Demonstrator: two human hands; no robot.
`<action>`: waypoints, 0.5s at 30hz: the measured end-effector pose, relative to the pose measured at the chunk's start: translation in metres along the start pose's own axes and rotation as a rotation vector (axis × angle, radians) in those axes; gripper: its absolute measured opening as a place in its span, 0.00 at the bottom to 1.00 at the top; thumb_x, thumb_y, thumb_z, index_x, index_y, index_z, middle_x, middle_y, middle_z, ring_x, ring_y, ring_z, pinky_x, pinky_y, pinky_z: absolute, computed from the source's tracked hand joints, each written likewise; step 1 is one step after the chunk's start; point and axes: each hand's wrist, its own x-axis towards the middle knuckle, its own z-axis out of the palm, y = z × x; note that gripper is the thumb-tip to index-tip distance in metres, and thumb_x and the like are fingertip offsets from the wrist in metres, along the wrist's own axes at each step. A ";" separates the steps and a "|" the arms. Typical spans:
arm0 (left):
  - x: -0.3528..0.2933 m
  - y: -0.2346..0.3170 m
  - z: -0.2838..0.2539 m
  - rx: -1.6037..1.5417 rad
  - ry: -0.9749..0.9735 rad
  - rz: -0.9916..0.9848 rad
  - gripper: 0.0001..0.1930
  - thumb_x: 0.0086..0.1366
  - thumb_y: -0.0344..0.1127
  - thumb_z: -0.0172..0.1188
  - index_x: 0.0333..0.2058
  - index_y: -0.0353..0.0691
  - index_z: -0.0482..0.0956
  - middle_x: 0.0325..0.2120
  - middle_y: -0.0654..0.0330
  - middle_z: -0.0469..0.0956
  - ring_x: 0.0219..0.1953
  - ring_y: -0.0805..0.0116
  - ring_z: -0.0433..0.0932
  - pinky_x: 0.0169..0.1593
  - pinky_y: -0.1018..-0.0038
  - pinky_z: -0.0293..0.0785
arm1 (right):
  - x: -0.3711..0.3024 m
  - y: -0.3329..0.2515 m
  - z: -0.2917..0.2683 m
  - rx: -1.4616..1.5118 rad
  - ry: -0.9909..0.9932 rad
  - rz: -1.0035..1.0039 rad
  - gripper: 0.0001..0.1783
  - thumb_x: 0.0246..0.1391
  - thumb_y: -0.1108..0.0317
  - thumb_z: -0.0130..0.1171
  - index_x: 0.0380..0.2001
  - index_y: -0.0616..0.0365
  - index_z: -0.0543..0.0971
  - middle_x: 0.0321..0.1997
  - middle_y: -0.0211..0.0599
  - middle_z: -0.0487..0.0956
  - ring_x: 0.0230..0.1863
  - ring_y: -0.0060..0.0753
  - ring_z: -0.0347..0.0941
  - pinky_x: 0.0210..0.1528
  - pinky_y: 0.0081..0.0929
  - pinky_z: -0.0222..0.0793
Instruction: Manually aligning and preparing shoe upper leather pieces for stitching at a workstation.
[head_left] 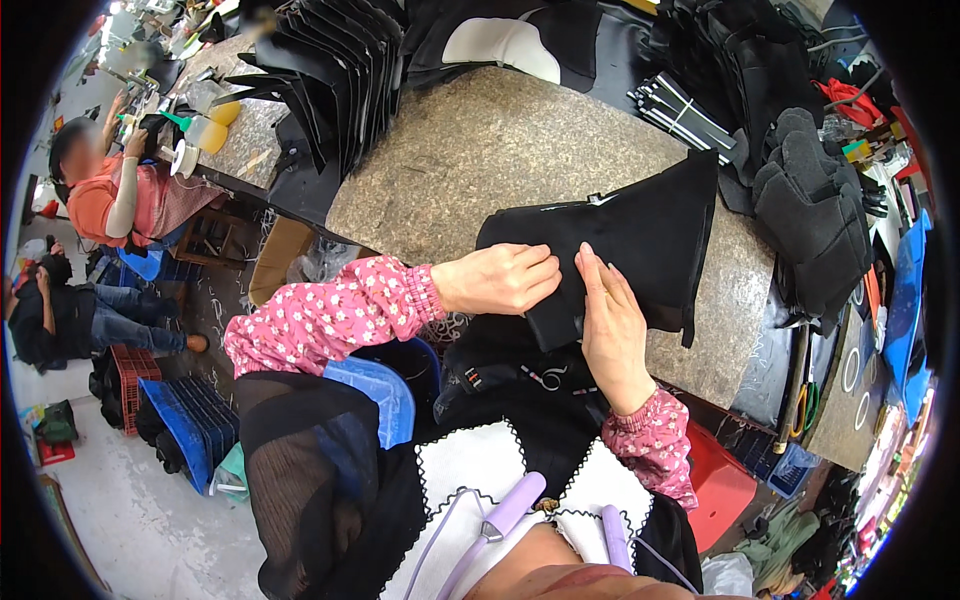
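A folded black fabric piece [640, 235], its kind unclear, lies across the near edge of the stone-topped table [480, 150], one corner flaring to the far right. My left hand [505, 280] is closed at its near left part, thumb and fingertips pinched together on the cloth. Against the middle of the same piece rests my right hand [612, 325], fingers stretched out and nearly together, thumb side toward the left hand. A small whitish mark [600, 199] shows on the piece's far edge. The underside of the cloth is hidden.
Black sheets [330, 75] stand stacked at the far left, near a white panel [505, 45]. A tied bundle of strips [685, 115] and dark grey padded pieces [815, 210] lie on the right. Scissors [803, 408] hang by the right edge. Another person [115, 200] works farther left.
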 end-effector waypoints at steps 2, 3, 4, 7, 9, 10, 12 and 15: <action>-0.002 -0.002 0.000 -0.098 -0.035 -0.028 0.16 0.46 0.31 0.56 0.35 0.30 0.75 0.37 0.52 0.75 0.42 0.61 0.75 0.43 0.72 0.76 | 0.000 -0.001 0.000 -0.001 -0.006 0.016 0.36 0.40 0.85 0.47 0.58 0.63 0.61 0.52 0.48 0.71 0.54 0.43 0.67 0.58 0.36 0.61; -0.004 -0.002 0.001 -0.080 0.004 -0.018 0.16 0.46 0.31 0.56 0.35 0.30 0.75 0.37 0.51 0.75 0.43 0.60 0.75 0.43 0.72 0.76 | 0.000 -0.001 -0.001 -0.001 -0.013 0.028 0.34 0.40 0.85 0.47 0.57 0.63 0.62 0.52 0.47 0.70 0.54 0.43 0.66 0.58 0.35 0.61; -0.006 -0.002 0.002 -0.062 0.042 -0.008 0.16 0.46 0.32 0.55 0.35 0.30 0.75 0.38 0.51 0.75 0.44 0.60 0.75 0.43 0.72 0.76 | 0.000 -0.001 0.000 -0.003 -0.012 0.030 0.34 0.40 0.85 0.47 0.57 0.63 0.62 0.52 0.47 0.70 0.54 0.43 0.66 0.58 0.35 0.61; -0.011 0.002 0.007 -0.025 0.050 0.002 0.17 0.46 0.31 0.55 0.36 0.30 0.75 0.40 0.50 0.75 0.46 0.59 0.75 0.44 0.72 0.76 | -0.001 0.001 0.003 -0.048 -0.028 -0.019 0.32 0.40 0.84 0.47 0.55 0.63 0.65 0.54 0.44 0.70 0.55 0.43 0.65 0.59 0.36 0.59; -0.014 0.007 0.005 -0.048 0.027 -0.011 0.18 0.47 0.31 0.55 0.38 0.29 0.74 0.42 0.49 0.74 0.47 0.58 0.74 0.47 0.72 0.75 | -0.001 0.000 0.006 -0.138 -0.072 -0.039 0.31 0.40 0.83 0.48 0.54 0.64 0.66 0.56 0.42 0.68 0.58 0.42 0.63 0.61 0.37 0.56; -0.014 0.010 0.002 -0.027 0.000 -0.035 0.19 0.47 0.31 0.55 0.40 0.28 0.74 0.44 0.48 0.73 0.48 0.57 0.73 0.49 0.71 0.74 | -0.002 0.000 0.006 -0.114 -0.087 -0.019 0.31 0.39 0.83 0.48 0.53 0.64 0.67 0.57 0.41 0.67 0.59 0.42 0.61 0.63 0.40 0.54; -0.019 0.020 -0.004 -0.092 -0.069 -0.133 0.24 0.47 0.30 0.56 0.44 0.25 0.71 0.49 0.45 0.70 0.54 0.55 0.69 0.54 0.69 0.69 | -0.003 0.003 0.003 -0.101 -0.094 -0.069 0.30 0.38 0.83 0.48 0.52 0.64 0.68 0.57 0.41 0.67 0.59 0.42 0.61 0.63 0.42 0.53; -0.016 0.028 -0.010 -0.199 -0.070 -0.250 0.25 0.47 0.29 0.56 0.46 0.24 0.69 0.50 0.45 0.68 0.56 0.55 0.66 0.56 0.67 0.67 | -0.007 0.007 -0.002 0.004 -0.108 -0.152 0.26 0.38 0.82 0.49 0.47 0.65 0.73 0.54 0.42 0.70 0.60 0.42 0.61 0.64 0.44 0.52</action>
